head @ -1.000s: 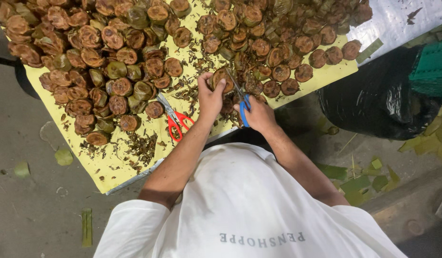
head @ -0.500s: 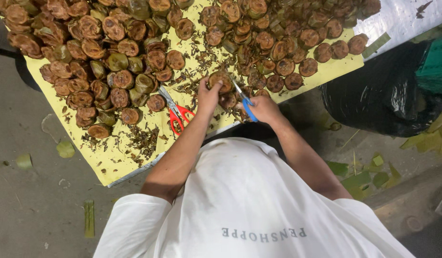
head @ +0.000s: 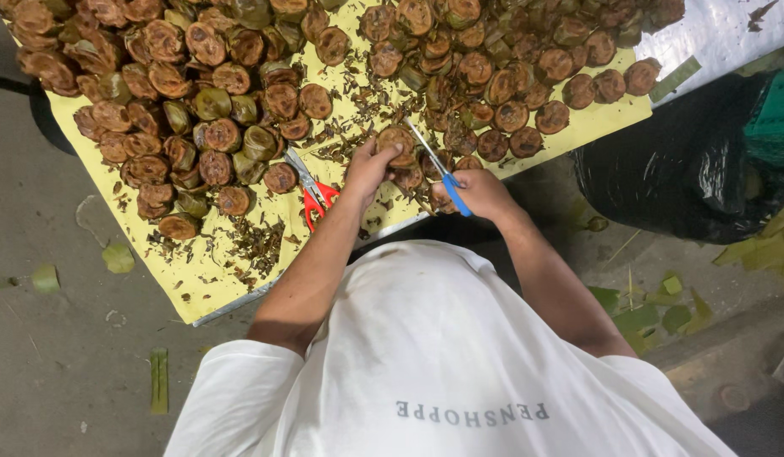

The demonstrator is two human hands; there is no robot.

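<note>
A yellow sheet (head: 197, 283) covers the table, heaped with round brown leaf-wrapped cakes (head: 197, 93); a black plastic bag (head: 688, 173) sits on the floor to my right. My left hand (head: 368, 169) pinches one wrapped cake (head: 398, 142) by its edge at the sheet's near side. My right hand (head: 485, 193) is closed around the blue-handled scissors (head: 438, 167), blades pointing at that cake. Red-handled scissors (head: 311, 190) lie untouched just beside my left wrist.
</note>
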